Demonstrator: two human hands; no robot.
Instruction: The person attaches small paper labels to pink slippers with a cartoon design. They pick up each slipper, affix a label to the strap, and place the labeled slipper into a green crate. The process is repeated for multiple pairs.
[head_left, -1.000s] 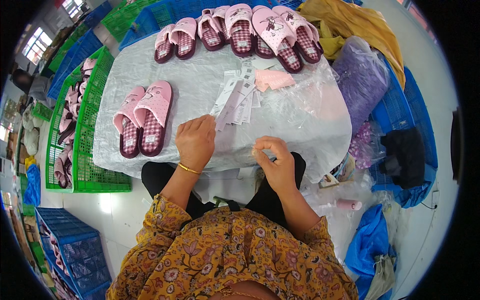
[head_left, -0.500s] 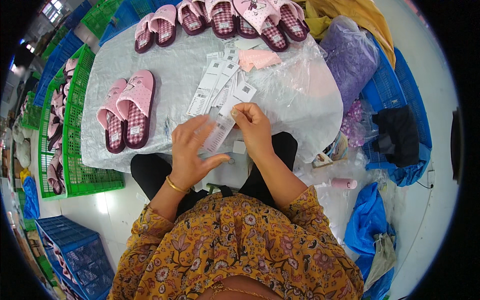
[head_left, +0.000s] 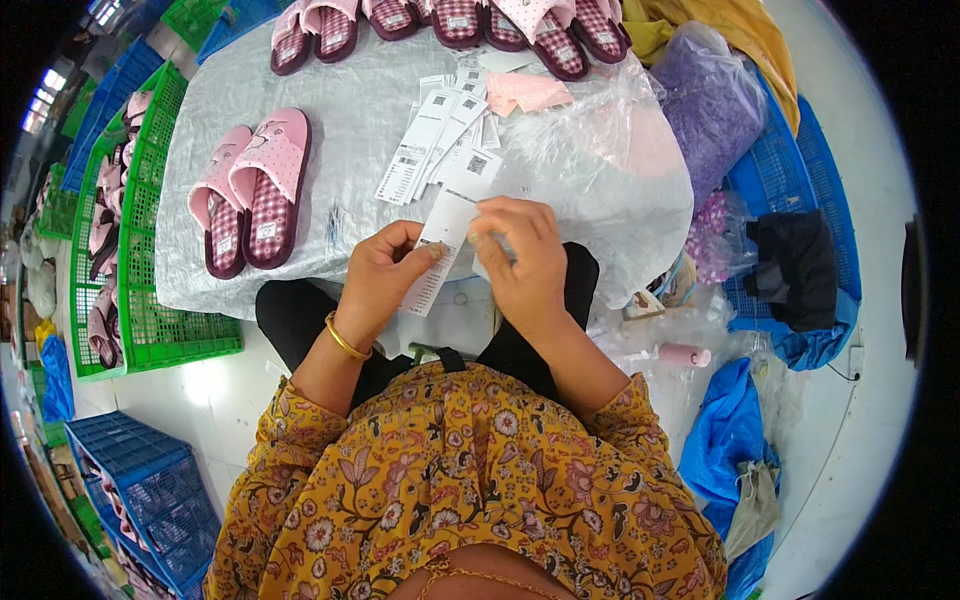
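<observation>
A long white paper tag [head_left: 455, 210] with printed lines and a square code slants over the near edge of the table. My left hand [head_left: 378, 278] pinches its lower part, thumb on top. At the tag's right edge, my right hand [head_left: 525, 262] has its fingers curled and thumb drawn in; what they pinch, if anything, is unclear. A small white piece shows just under those fingers. Beyond lie several similar tags [head_left: 423, 140], loosely fanned. To the left rests a pair of pink slippers [head_left: 272, 165] with checked insoles and dark soles.
More pink slippers [head_left: 458, 25] line the table's far edge, near a peach scrap [head_left: 527, 92]. At left stands a green crate [head_left: 150, 220] with slippers, above a blue crate [head_left: 150, 500]. To the right are a purple bag [head_left: 705, 110] and a blue basket [head_left: 815, 180].
My left hand, spread and blurred before, has closed on the tag's lower part. My right hand remains by the tag's right edge. The view has shifted slightly, moving the table upward in the picture.
</observation>
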